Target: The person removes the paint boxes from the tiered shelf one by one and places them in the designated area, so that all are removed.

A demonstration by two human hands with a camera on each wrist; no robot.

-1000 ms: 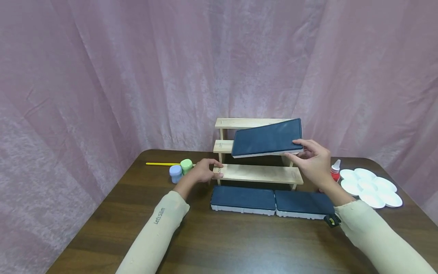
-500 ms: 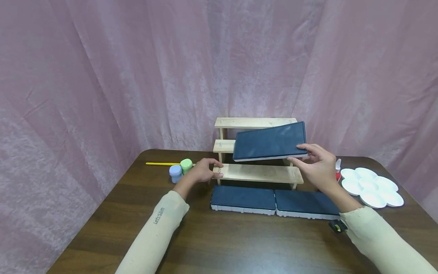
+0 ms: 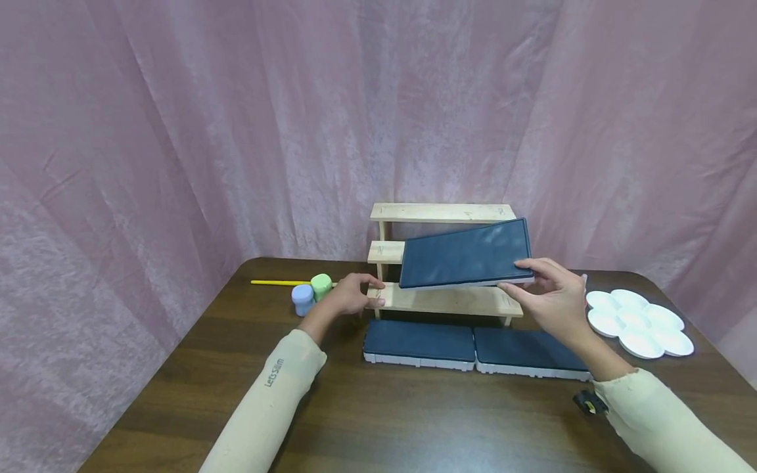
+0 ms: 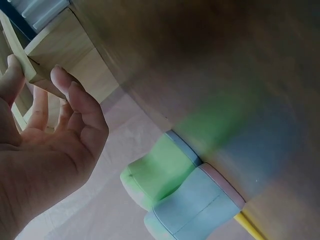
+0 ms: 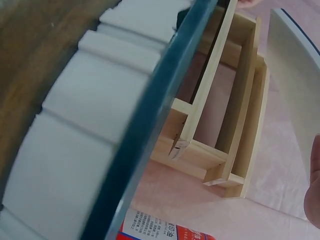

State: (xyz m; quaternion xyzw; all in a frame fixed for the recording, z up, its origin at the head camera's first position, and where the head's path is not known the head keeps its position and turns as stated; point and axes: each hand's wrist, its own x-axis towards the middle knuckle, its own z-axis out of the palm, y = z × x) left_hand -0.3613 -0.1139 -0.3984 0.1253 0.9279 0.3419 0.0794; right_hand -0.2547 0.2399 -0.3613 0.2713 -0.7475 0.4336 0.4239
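Note:
A tiered wooden stand [image 3: 445, 299] with three steps stands at the back of the table. My left hand [image 3: 352, 294] pinches the left end of its lowest step; the left wrist view shows the thumb and fingers [image 4: 87, 107] on either side of the board. With thumb and fingertips my right hand [image 3: 554, 295] grips the right end of a flat dark-blue-topped box [image 3: 467, 255] with white sides. That box is tilted, right end higher, above the lowest step and in front of the middle one. Its pale underside appears in the right wrist view.
Two similar blue-topped boxes [image 3: 418, 340] [image 3: 528, 350] lie end to end before the stand. Left are green [image 3: 322, 285] and blue [image 3: 303, 297] jars and a yellow stick [image 3: 278, 282]. Right are a white flower-shaped palette [image 3: 640, 323] and a red-and-white bottle [image 5: 160, 227].
My right hand has lowered the box from beside the top step toward the lowest one, moving slightly right. The left hand stays on the stand.

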